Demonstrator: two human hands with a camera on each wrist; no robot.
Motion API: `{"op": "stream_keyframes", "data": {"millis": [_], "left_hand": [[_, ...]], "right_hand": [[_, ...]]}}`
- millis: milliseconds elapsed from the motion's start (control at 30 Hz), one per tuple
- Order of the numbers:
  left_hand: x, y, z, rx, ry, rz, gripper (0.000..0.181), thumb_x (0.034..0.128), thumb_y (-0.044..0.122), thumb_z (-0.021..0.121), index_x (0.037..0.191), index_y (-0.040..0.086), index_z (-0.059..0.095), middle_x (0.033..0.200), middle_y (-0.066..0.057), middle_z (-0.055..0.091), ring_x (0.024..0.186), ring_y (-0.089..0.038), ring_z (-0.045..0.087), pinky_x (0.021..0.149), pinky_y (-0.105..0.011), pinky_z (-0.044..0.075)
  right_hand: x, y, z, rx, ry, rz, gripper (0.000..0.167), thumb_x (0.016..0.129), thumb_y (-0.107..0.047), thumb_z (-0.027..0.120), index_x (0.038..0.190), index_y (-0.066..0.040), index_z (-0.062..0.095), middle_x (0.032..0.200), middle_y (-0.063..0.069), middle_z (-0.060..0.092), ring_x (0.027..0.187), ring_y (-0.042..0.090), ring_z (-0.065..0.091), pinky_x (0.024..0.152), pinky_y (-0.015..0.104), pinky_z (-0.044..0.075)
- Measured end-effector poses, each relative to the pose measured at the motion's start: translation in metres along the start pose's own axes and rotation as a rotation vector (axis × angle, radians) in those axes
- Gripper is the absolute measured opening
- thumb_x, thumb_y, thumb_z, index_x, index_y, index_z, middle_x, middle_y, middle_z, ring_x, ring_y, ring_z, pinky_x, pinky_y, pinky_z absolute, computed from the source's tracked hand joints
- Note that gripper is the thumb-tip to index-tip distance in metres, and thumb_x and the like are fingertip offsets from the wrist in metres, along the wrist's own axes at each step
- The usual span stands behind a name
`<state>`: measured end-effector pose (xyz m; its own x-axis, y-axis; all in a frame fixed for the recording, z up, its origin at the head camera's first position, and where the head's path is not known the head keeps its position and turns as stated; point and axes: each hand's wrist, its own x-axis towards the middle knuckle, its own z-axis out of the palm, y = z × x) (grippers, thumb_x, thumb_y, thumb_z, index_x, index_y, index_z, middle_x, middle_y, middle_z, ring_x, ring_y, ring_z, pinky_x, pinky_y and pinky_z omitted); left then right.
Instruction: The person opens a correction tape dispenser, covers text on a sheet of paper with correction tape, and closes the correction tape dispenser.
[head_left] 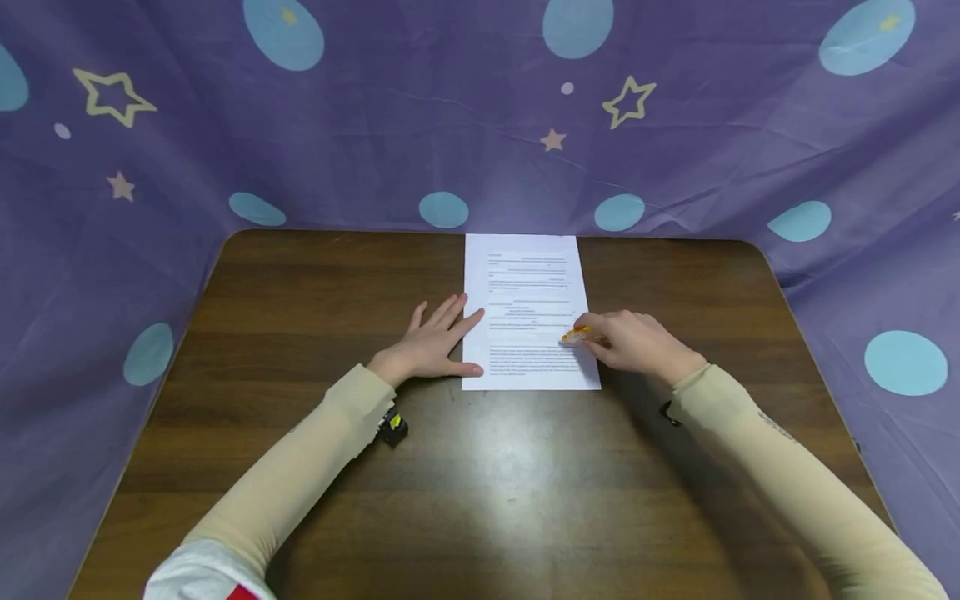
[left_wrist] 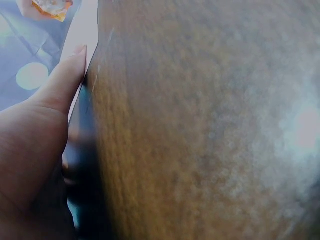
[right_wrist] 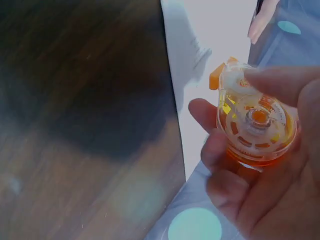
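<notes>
A printed sheet of paper (head_left: pixel 525 333) lies on the brown wooden table (head_left: pixel 450 483), its text in lines with white gaps between some of them. My left hand (head_left: pixel 433 342) rests on the sheet's left edge, fingers spread and straight; its thumb (left_wrist: pixel 70 75) presses the paper in the left wrist view. In my right hand (head_left: pixel 636 343), a correction tape dispenser (right_wrist: pixel 257 117) with a clear case and orange parts is gripped between thumb and curled fingers. Its tip is over the lower right of the text in the head view. Whether the tip touches the paper I cannot tell.
A purple curtain (head_left: pixel 375 150) with stars and blue dots hangs behind and beside the table. Small dark wrist devices, one of them a black and yellow unit (head_left: pixel 393 425), sit under the sleeves. Light glares off the tabletop in front of the sheet.
</notes>
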<state>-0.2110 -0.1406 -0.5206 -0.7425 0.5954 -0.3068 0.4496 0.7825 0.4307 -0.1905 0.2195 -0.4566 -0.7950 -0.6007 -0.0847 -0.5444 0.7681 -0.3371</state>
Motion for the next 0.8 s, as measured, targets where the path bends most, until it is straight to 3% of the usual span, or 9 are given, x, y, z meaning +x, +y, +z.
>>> {"op": "stream_keyframes", "data": {"millis": [200, 467, 633, 800], "left_hand": [[0.001, -0.001, 0.004, -0.019, 0.006, 0.001, 0.107, 0.0898, 0.076, 0.061, 0.169, 0.029, 0.008, 0.175, -0.007, -0.013, 0.16, -0.024, -0.015, 0.121, -0.063, -0.014], [-0.002, -0.001, 0.002, -0.002, 0.009, 0.002, 0.107, 0.0902, 0.076, 0.06, 0.17, 0.026, 0.009, 0.175, -0.01, -0.011, 0.161, -0.027, -0.013, 0.121, -0.064, -0.013], [-0.003, -0.001, 0.001, -0.007, 0.013, 0.014, 0.106, 0.0905, 0.076, 0.06, 0.17, 0.025, 0.01, 0.175, -0.011, -0.01, 0.161, -0.027, -0.012, 0.121, -0.063, -0.013], [-0.001, -0.003, 0.002, -0.001, 0.017, 0.007, 0.106, 0.0908, 0.076, 0.06, 0.169, 0.028, 0.008, 0.175, -0.007, -0.012, 0.16, -0.023, -0.015, 0.121, -0.061, -0.014]], "right_hand": [[0.009, -0.009, 0.012, 0.082, 0.004, -0.099, 0.012, 0.093, -0.011, 0.079, 0.103, -0.008, 0.074, 0.092, 0.002, 0.072, 0.078, 0.015, 0.064, 0.072, 0.037, 0.055], [0.023, -0.028, 0.026, 0.117, 0.014, -0.192, 0.017, 0.094, -0.009, 0.079, 0.106, -0.004, 0.068, 0.096, 0.006, 0.072, 0.08, 0.017, 0.066, 0.073, 0.038, 0.056], [0.032, -0.036, 0.03, 0.147, 0.026, -0.237, 0.014, 0.094, -0.01, 0.078, 0.1, -0.007, 0.066, 0.094, 0.002, 0.071, 0.082, 0.015, 0.065, 0.075, 0.037, 0.056], [0.038, -0.042, 0.029, 0.152, 0.006, -0.239, 0.011, 0.095, -0.011, 0.077, 0.1, -0.008, 0.068, 0.092, 0.001, 0.069, 0.081, 0.013, 0.064, 0.075, 0.035, 0.054]]}}
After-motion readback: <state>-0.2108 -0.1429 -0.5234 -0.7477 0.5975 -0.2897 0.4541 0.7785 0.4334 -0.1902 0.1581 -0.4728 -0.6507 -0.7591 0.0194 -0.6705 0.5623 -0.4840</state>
